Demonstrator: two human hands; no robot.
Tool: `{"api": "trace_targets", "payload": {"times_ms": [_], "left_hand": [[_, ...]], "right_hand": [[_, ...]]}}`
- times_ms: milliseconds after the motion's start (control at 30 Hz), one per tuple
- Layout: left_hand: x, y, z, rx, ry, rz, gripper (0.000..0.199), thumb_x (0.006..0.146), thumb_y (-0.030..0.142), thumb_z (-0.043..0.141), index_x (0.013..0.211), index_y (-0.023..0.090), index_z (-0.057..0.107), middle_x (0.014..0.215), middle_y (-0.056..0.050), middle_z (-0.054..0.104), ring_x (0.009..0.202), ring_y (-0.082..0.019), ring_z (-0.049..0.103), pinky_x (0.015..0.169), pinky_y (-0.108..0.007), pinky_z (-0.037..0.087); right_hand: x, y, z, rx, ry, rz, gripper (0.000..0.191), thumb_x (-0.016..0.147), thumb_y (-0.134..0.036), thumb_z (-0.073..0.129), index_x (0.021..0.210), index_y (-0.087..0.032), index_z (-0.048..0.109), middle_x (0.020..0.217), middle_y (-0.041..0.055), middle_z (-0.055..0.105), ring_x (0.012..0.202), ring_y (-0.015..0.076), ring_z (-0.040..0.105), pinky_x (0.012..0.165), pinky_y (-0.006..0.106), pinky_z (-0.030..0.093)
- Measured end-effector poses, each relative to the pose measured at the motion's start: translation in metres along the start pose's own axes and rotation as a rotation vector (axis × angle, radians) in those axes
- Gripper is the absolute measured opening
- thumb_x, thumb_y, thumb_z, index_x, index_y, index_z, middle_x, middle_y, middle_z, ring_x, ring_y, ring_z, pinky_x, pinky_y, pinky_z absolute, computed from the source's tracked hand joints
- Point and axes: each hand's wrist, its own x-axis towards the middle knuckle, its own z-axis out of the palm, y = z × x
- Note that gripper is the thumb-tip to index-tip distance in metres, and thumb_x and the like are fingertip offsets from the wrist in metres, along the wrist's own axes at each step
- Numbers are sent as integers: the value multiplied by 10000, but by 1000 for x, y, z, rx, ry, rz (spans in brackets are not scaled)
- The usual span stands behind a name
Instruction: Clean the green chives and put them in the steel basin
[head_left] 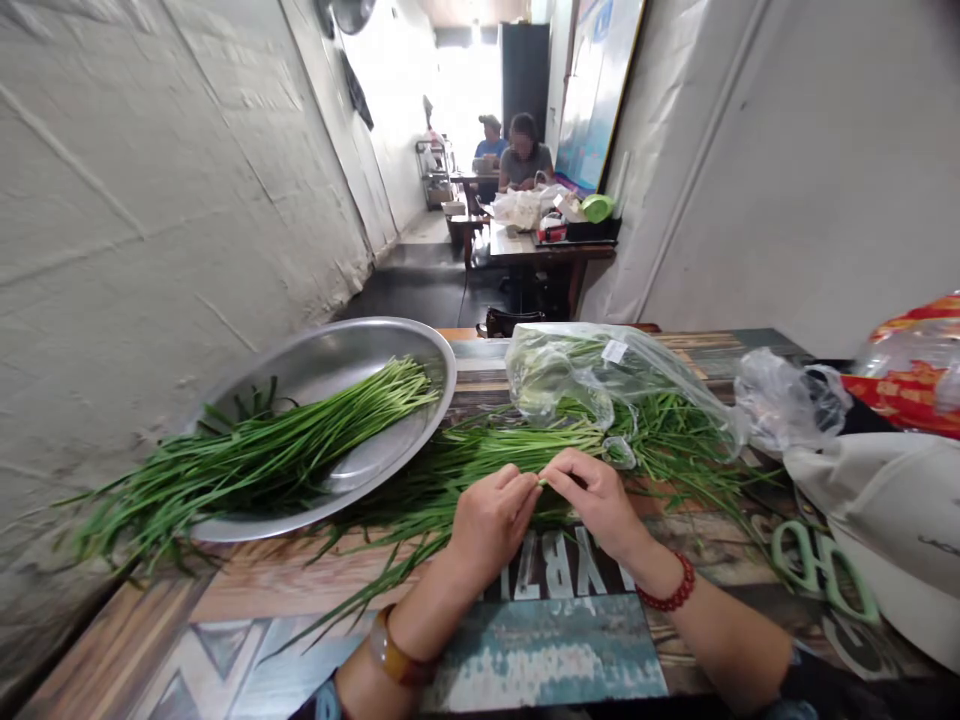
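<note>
Over the table's middle, my left hand (489,520) is closed on garlic chives, with a short pale-green end (543,483) showing at its fingertips. My right hand (594,500) pinches that same end between thumb and fingers. Long leaves (375,597) trail toward the lower left from beside my left hand. Behind both hands a loose pile of garlic chives (487,452) lies on the table. More garlic chives (330,440) rest in a wide metal basin (360,338) at the left, their leaf tips hanging over its rim.
A clear plastic bag (570,350) with greens lies behind my right hand. Farther right are a crumpled bag (784,395), green-handled scissors (825,570), a white cap (885,510) and a red-and-clear package (911,370). Two people sit at tables in the background.
</note>
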Motion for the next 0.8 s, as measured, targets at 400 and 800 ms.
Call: {"api": "trace_targets", "payload": {"times_ms": [400, 800], "left_hand": [[1, 1, 2, 0, 19, 7, 252, 977, 207, 445, 831, 180, 648, 679, -21, 591, 597, -129, 546, 547, -237, 388], [6, 0, 1, -440, -90, -224, 207, 923, 203, 547, 774, 173, 689, 705, -17, 675, 658, -137, 610, 616, -242, 428]], "right_hand": [[-2, 1, 4, 6, 77, 54, 248, 885, -352, 612, 695, -202, 667, 715, 21, 657, 696, 167, 612, 669, 286, 474], [-2, 4, 2, 0, 87, 3, 235, 880, -348, 624, 695, -210, 670, 706, 22, 652, 681, 171, 600, 661, 305, 467]]}}
